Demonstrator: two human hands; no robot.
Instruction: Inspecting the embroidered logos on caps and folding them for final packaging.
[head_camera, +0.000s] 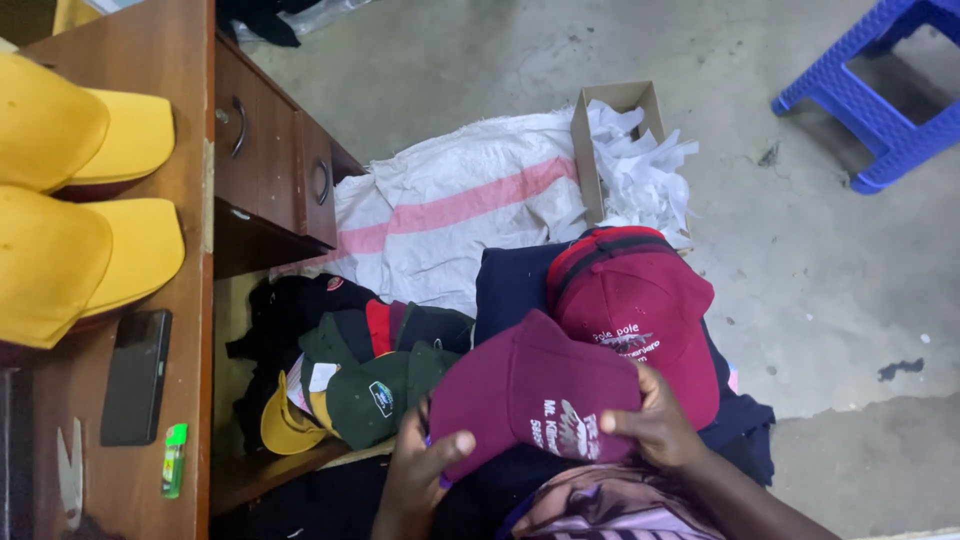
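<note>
The maroon cap (535, 395), resting on the lap at 6 o'clock just below a red cap (640, 310), is gripped by the left hand (420, 470) and right hand (655, 425), fingers curled on its crown, and is best kept evenly supported.

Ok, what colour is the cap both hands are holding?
The cap is maroon with white embroidery on its front, seen in the head view.

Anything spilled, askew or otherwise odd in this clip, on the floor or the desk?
Yes. White paper scraps spill out of the open cardboard box onto the striped sack and floor. Green and dark caps lie heaped under the desk. Both hands, left and right, hold a maroon cap.
</note>
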